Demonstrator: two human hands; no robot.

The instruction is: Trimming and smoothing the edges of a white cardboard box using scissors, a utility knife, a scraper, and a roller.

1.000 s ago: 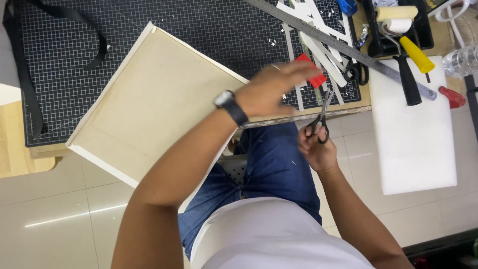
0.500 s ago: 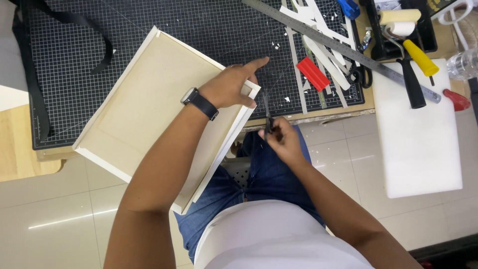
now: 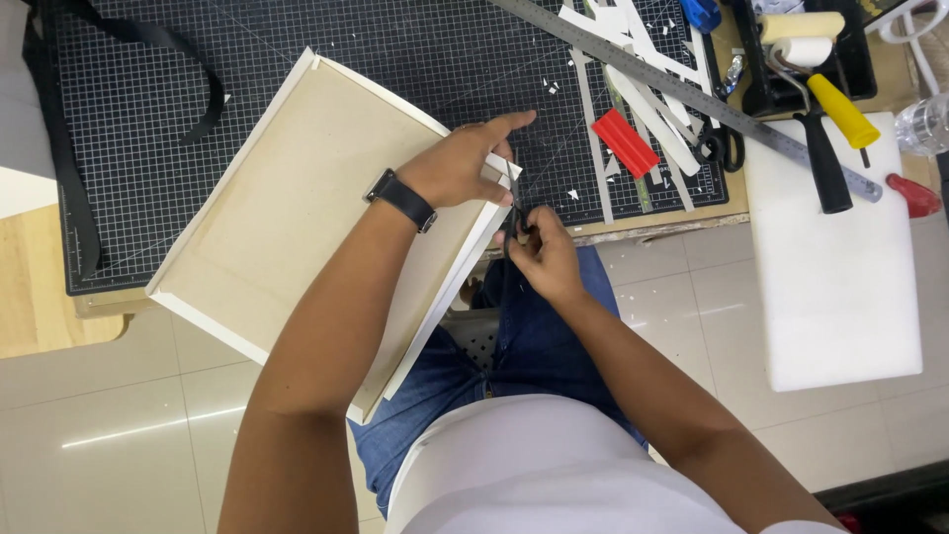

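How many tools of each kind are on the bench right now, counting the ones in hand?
Scissors: 2, one pair in the right hand, one lying by the ruler
Steel ruler: 1
Paint roller: 1
Red cutter: 1
Total: 5

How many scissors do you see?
2. One pair of scissors is in the right hand, at the tray's corner. Another pair of black scissors lies on the mat beside the ruler. More may be hidden.
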